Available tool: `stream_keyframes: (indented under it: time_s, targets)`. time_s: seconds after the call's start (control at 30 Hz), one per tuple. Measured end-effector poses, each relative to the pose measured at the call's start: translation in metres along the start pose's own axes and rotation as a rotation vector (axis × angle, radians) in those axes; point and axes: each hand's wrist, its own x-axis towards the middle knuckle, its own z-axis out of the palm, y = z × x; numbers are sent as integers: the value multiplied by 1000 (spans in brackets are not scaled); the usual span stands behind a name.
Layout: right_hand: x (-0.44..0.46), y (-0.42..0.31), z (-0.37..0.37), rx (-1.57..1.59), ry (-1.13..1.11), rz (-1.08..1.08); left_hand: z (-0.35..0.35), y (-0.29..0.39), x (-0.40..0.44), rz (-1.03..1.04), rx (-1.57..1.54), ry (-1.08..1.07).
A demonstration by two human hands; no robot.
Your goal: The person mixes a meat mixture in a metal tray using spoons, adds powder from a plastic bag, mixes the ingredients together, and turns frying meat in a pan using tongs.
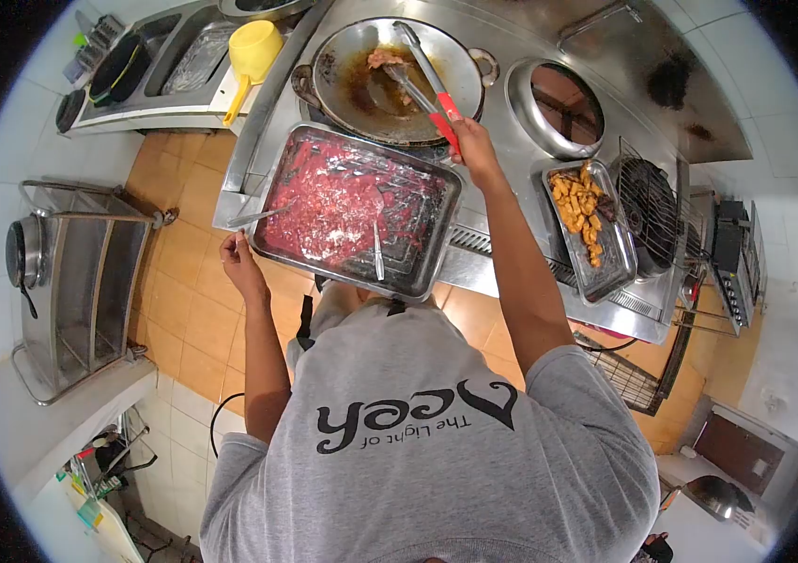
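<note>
My right hand (474,150) grips metal tongs (429,73) by their red handles. The tongs' arms are spread over a large wok (338,49), one tip beside a browned piece of food (384,59) in dark oil. My left hand (246,268) is by the counter's left corner, just outside a metal tray (455,192). Its fingers look loosely apart, with nothing visible in them. Reddish, flour-dusted food (329,197) covers much of the tray. A metal utensil (378,251) lies in it, and another utensil handle (263,215) sticks over its left edge near my left hand.
To the right stand a round metal ring (519,103), a tray (606,280) of fried golden pieces (575,202) and a wire rack (648,202). A yellow dipper (255,52) sits by the sink (174,47) at upper left. A metal cart (80,291) stands on the left.
</note>
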Motion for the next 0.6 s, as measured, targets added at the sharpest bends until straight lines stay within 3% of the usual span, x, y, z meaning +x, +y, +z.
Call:
stream_keyframes:
  time_s: [0.6]
  targets:
    - [35, -31, 16, -119, -26, -112, -7, -3, -4, -33, 17, 45]
